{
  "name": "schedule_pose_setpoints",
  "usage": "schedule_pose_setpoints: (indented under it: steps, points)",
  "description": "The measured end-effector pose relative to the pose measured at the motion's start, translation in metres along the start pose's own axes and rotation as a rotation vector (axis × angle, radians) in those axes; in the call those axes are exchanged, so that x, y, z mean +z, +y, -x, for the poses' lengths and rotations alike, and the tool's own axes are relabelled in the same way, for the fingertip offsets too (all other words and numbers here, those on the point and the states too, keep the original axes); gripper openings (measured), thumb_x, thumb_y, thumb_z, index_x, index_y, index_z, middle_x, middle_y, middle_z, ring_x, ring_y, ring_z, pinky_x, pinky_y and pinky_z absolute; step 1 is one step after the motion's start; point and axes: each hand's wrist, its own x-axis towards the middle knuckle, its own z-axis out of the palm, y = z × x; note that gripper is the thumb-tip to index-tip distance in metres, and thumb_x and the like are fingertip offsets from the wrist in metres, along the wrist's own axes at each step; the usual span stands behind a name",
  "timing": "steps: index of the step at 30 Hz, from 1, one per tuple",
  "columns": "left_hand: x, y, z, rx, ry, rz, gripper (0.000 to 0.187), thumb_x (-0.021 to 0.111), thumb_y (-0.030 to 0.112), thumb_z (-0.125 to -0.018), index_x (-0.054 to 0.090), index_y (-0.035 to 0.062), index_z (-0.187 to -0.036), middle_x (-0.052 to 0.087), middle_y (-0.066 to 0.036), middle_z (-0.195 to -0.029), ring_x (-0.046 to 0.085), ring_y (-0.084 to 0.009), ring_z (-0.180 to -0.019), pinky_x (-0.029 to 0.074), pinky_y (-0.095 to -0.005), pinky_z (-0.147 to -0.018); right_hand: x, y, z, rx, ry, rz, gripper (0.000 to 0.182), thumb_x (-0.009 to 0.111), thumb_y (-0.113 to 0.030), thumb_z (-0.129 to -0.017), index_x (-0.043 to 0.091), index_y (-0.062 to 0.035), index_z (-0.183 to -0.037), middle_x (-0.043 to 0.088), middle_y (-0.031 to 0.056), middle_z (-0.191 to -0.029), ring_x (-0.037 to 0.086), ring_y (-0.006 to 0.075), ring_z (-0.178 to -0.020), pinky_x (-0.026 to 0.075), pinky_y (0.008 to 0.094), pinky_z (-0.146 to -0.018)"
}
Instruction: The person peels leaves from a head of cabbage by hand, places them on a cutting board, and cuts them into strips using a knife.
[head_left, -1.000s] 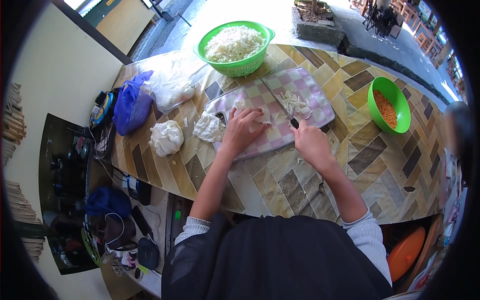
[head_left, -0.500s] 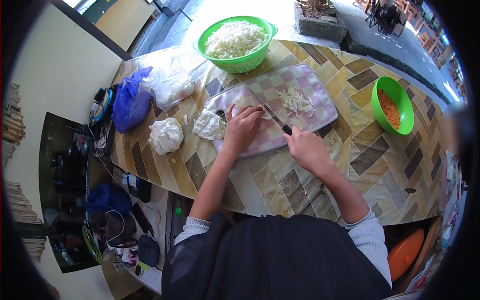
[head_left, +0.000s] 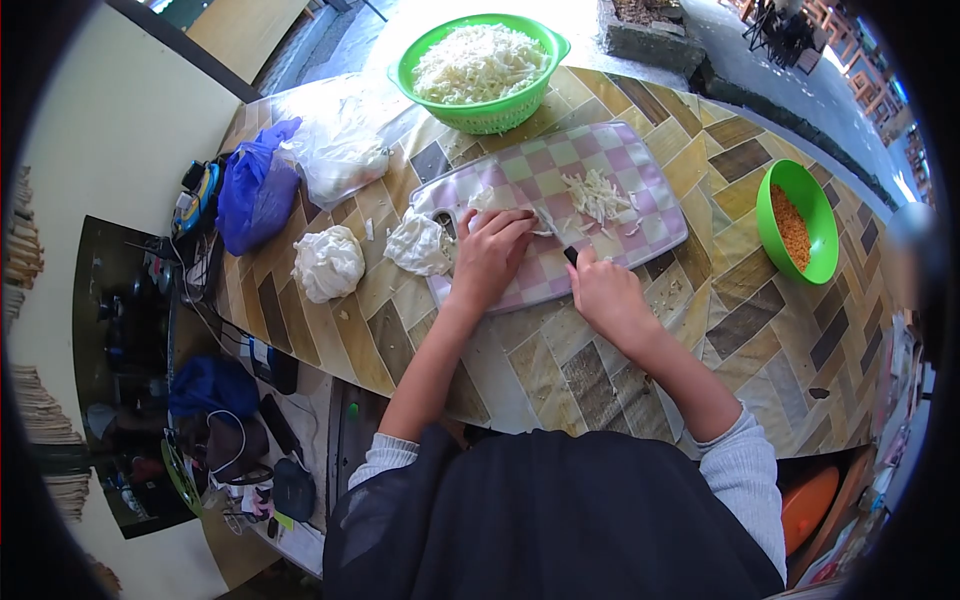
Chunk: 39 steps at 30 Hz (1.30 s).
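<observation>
My right hand [head_left: 608, 300] is wrapped round the black handle of a knife [head_left: 570, 255], whose blade points up and left over the chopping board [head_left: 520, 290]. Beside the blade, my left hand [head_left: 490, 260] bends its fingers down onto a pale vegetable piece [head_left: 543, 220], mostly hidden beneath them. To the right of the knife lies a small heap of white shreds [head_left: 598, 196]. The board has a pink and cream check. A crumpled white plastic bag [head_left: 420, 245] touches its left edge, close to my left wrist.
A green colander [head_left: 480, 118] heaped with white shreds stands behind the board. At right is a green bowl [head_left: 820, 225] of orange crumbly food. On the left are a white bundle [head_left: 328, 265], a blue bag [head_left: 258, 195] and a clear plastic bag [head_left: 345, 165].
The whole view has shifted slightly. Both hands keep nearly the same places on the board, and the knife has moved a little beside my left fingertips.
</observation>
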Motion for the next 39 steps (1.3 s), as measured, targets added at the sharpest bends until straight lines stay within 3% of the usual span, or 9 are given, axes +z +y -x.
schedule_pose_setpoints:
  steps: [8, 17, 22, 26, 32, 34, 37, 39]
  points:
    - [0.006, 0.007, 0.003, -0.081, 0.066, 0.026, 0.019, 0.065, 0.018, -0.086, 0.068, 0.0125, -0.104, 0.067, -0.001, -0.113, 0.059, -0.0198, -0.108, 0.035, -0.0437, -0.097, 0.001, 0.008, -0.007, 0.058, -0.022, -0.097, 0.032, 0.05, -0.027, -0.098, 0.055, 0.0033, -0.092, 0.066, 0.0224, -0.071, 0.069, 0.0388, -0.072, 0.057, 0.0449, -0.063]
    - [-0.009, 0.021, -0.004, -0.105, 0.013, -0.08, 0.02, 0.062, 0.023, -0.09, 0.068, 0.0126, -0.106, 0.064, -0.002, -0.121, 0.056, -0.0223, -0.114, 0.026, -0.0458, -0.105, -0.061, 0.028, 0.001, 0.249, -0.201, -0.644, 0.038, 0.05, -0.028, -0.098, 0.056, 0.0079, -0.087, 0.06, 0.0268, -0.068, 0.06, 0.0412, -0.064, 0.046, 0.0463, -0.06]
    - [-0.019, 0.029, -0.02, -0.103, 0.043, -0.178, 0.018, 0.063, 0.021, -0.089, 0.068, 0.0132, -0.104, 0.065, -0.002, -0.116, 0.056, -0.0213, -0.112, 0.026, -0.0442, -0.103, -0.049, 0.048, 0.008, 0.196, -0.014, -0.608, 0.036, 0.05, -0.027, -0.098, 0.056, 0.0067, -0.089, 0.059, 0.0225, -0.065, 0.059, 0.0356, -0.059, 0.045, 0.0439, -0.058]
    - [-0.008, 0.024, -0.038, -0.072, -0.095, -0.115, 0.019, 0.064, 0.019, -0.087, 0.069, 0.0132, -0.104, 0.065, -0.001, -0.114, 0.056, -0.0219, -0.111, 0.027, -0.0445, -0.102, -0.046, 0.05, 0.01, 0.212, 0.005, -0.679, 0.035, 0.05, -0.027, -0.099, 0.057, 0.0067, -0.094, 0.056, 0.0158, -0.059, 0.057, 0.0249, -0.051, 0.044, 0.039, -0.053]
    - [0.001, 0.025, -0.066, -0.083, -0.341, -0.107, 0.019, 0.065, 0.017, -0.086, 0.071, 0.0137, -0.103, 0.065, -0.004, -0.112, 0.057, -0.0226, -0.11, 0.027, -0.0448, -0.103, -0.043, 0.045, 0.017, 0.263, 0.038, -0.953, 0.036, 0.051, -0.026, -0.1, 0.053, 0.0074, -0.114, 0.05, 0.0022, -0.053, 0.051, 0.0102, -0.043, 0.042, 0.0289, -0.042]
    - [-0.002, 0.026, -0.073, -0.099, -0.426, -0.112, 0.019, 0.065, 0.017, -0.086, 0.071, 0.0137, -0.104, 0.065, -0.005, -0.111, 0.058, -0.0231, -0.109, 0.028, -0.0466, -0.102, -0.043, 0.049, 0.019, 0.265, 0.045, -0.953, 0.037, 0.052, -0.025, -0.099, 0.053, 0.0077, -0.116, 0.05, 0.0034, -0.054, 0.051, 0.0114, -0.043, 0.042, 0.0295, -0.043]
    - [-0.001, 0.018, -0.07, -0.08, -0.271, -0.015, 0.016, 0.065, 0.014, -0.083, 0.071, 0.0148, -0.098, 0.066, -0.006, -0.105, 0.057, -0.0246, -0.109, 0.031, -0.05, -0.1, -0.043, 0.051, 0.023, 0.285, 0.047, -0.93, 0.038, 0.053, -0.025, -0.099, 0.052, 0.0085, -0.117, 0.051, 0.0044, -0.054, 0.052, 0.0115, -0.044, 0.043, 0.0298, -0.044]
    - [-0.013, 0.009, -0.065, -0.061, -0.277, 0.054, 0.018, 0.067, 0.016, -0.084, 0.07, 0.0128, -0.101, 0.066, -0.006, -0.107, 0.058, -0.0256, -0.11, 0.032, -0.045, -0.102, -0.046, 0.05, 0.028, 0.293, 0.045, -0.906, 0.038, 0.054, -0.024, -0.098, 0.052, 0.009, -0.117, 0.052, 0.0066, -0.055, 0.054, 0.0136, -0.045, 0.043, 0.031, -0.045]
